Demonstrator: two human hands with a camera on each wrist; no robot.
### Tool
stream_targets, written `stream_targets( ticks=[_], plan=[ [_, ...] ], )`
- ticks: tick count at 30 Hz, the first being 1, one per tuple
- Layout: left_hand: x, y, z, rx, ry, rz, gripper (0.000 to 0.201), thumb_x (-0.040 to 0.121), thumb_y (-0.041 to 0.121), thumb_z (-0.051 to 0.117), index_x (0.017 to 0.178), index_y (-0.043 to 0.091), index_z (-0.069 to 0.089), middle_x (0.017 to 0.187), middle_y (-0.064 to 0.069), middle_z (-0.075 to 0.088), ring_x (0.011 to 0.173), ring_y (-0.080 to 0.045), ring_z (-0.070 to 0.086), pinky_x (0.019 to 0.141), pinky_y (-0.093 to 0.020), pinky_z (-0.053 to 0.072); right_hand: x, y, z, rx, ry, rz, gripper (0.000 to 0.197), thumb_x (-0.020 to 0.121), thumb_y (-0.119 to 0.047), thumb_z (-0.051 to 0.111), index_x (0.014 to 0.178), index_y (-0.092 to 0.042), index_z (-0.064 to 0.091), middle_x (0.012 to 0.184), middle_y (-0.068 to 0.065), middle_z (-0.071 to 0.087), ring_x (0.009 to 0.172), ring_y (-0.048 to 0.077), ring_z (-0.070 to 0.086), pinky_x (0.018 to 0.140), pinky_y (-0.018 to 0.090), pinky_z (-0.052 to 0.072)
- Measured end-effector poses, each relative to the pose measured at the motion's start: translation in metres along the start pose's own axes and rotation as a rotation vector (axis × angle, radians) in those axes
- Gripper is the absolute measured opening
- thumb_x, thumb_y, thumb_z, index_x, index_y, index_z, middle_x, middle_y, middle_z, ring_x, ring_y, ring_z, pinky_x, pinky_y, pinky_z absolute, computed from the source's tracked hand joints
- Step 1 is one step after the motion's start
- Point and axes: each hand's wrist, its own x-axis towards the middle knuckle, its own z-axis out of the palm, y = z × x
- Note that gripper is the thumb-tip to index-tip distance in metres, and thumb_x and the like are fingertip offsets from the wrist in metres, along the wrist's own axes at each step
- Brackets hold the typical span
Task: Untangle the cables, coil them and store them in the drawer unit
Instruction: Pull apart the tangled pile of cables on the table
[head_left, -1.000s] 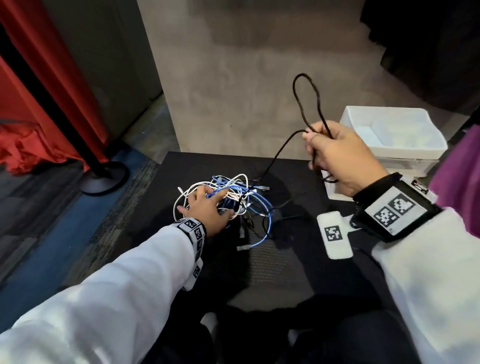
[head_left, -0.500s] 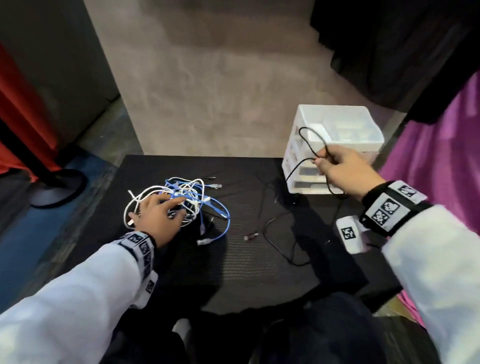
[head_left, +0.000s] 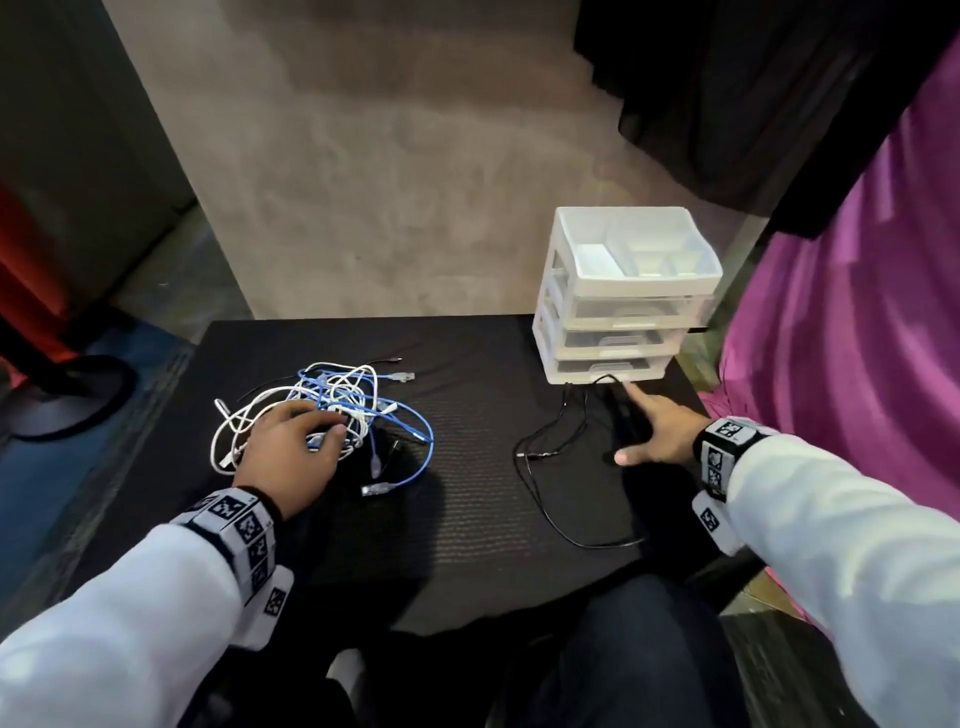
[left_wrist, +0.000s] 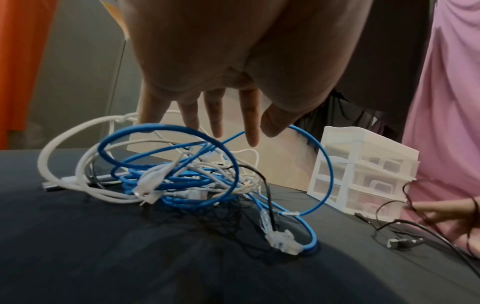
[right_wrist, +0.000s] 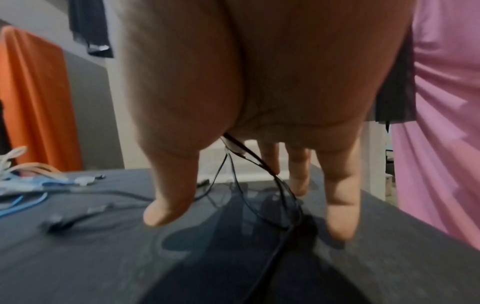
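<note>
From the head view, we are resting our left hand (head_left: 291, 457) with loose fingers on the white-and-blue cable tangle (head_left: 332, 410), mid-left on the tabletop (head_left: 467, 499); our right hand (head_left: 654, 431) is lying spread over the black cable (head_left: 550, 452) near the right edge, before the drawer unit (head_left: 623, 296). The left wrist view is showing straight fingers (left_wrist: 215, 117) above the loops. The right wrist view is showing black strands hanging under the palm; we cannot tell whether any are held.

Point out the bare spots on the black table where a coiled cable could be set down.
Best is the strip of black table between the blue-and-white cable tangle and the loose black cable. The near edge before the lap is bare too. Crowded: the left side under the left hand, and in front of the drawer unit around the right hand.
</note>
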Motion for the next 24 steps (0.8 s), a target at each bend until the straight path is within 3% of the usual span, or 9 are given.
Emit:
stream_targets(
  ticks=[2,5,8,10,13,16,19,21,24],
  plan=[
    [-0.003,0.004,0.003,-0.018,0.003,-0.001,0.016,0.091,0.028,0.074,0.106,0.026,0.080,0.119,-0.002,0.061,0.122,-0.025,0.056,0.112,-0.038,0.040,-0.009,-0.006,0.012,-0.061,-0.085,-0.010,0.142,0.062,-0.076,0.083,0.161,-0.046,-0.014,0.174,0.011,0.006,0.156,0.048,0.015,0.125,0.053,0.021],
    [-0.007,0.006,0.004,-0.052,0.013,0.028,0.016,0.091,0.028,0.074,0.106,0.027,0.078,0.115,0.004,0.059,0.120,-0.022,0.056,0.112,-0.037,0.040,-0.009,-0.007,0.012,0.046,-0.093,0.000,0.152,0.053,-0.082,0.084,0.161,-0.045,-0.016,0.175,0.007,-0.008,0.158,0.047,0.001,0.127,0.055,0.013],
    [-0.012,0.003,-0.001,-0.087,0.038,0.043,0.015,0.091,0.025,0.074,0.106,0.025,0.079,0.114,0.006,0.059,0.117,-0.019,0.057,0.110,-0.031,0.040,0.000,0.002,-0.009,0.274,0.161,0.069,0.164,0.033,-0.094,0.079,0.164,-0.039,-0.005,0.175,0.009,0.007,0.159,0.040,0.013,0.128,0.055,0.020],
    [-0.013,-0.002,-0.004,-0.097,0.065,0.057,0.014,0.091,0.022,0.073,0.103,0.024,0.080,0.114,0.004,0.063,0.117,-0.019,0.059,0.109,-0.032,0.042,0.000,0.010,-0.026,0.278,0.269,0.068,0.155,0.039,-0.086,0.084,0.162,-0.031,0.010,0.169,0.016,0.024,0.154,0.041,0.028,0.123,0.056,0.030],
    [-0.015,-0.010,-0.010,-0.092,0.114,0.069,0.014,0.092,0.020,0.070,0.102,0.023,0.080,0.110,0.003,0.065,0.113,-0.018,0.061,0.106,-0.033,0.045,-0.019,0.004,-0.050,0.177,0.402,0.008,0.139,0.036,-0.093,0.076,0.151,-0.027,0.032,0.152,0.020,0.049,0.138,0.043,0.048,0.113,0.055,0.043],
    [-0.017,-0.013,-0.017,-0.111,0.213,0.073,0.014,0.092,0.016,0.070,0.101,0.021,0.078,0.106,0.005,0.066,0.108,-0.017,0.062,0.102,-0.027,0.043,-0.042,-0.018,-0.054,0.066,0.446,-0.026,0.102,0.071,-0.070,0.080,0.154,-0.029,0.038,0.158,0.010,0.043,0.141,0.043,0.040,0.112,0.060,0.040],
    [-0.017,-0.016,-0.019,-0.059,0.258,0.075,0.023,0.091,0.027,0.069,0.113,0.021,0.074,0.115,0.003,0.064,0.113,-0.021,0.059,0.105,-0.031,0.041,-0.059,-0.052,-0.042,-0.001,0.522,-0.118,0.077,0.082,-0.069,0.069,0.148,-0.033,0.049,0.160,0.001,0.041,0.147,0.034,0.032,0.114,0.064,0.032],
    [-0.012,-0.016,-0.018,0.004,0.213,0.065,0.040,0.088,0.041,0.065,0.124,0.024,0.069,0.124,0.001,0.062,0.118,-0.023,0.056,0.107,-0.040,0.044,-0.064,-0.083,-0.030,-0.050,0.498,-0.218,0.065,0.086,-0.070,0.063,0.141,-0.035,0.056,0.159,-0.002,0.044,0.149,0.028,0.030,0.119,0.062,0.023],
    [0.004,-0.013,-0.014,0.139,0.010,0.008,0.066,0.083,0.060,0.064,0.140,0.030,0.057,0.138,-0.001,0.054,0.132,-0.027,0.048,0.113,-0.048,0.040,-0.067,-0.137,-0.010,-0.079,0.429,-0.340,0.050,0.091,-0.069,0.058,0.132,-0.041,0.061,0.150,-0.008,0.051,0.148,0.023,0.031,0.122,0.058,0.016]
  ],
)
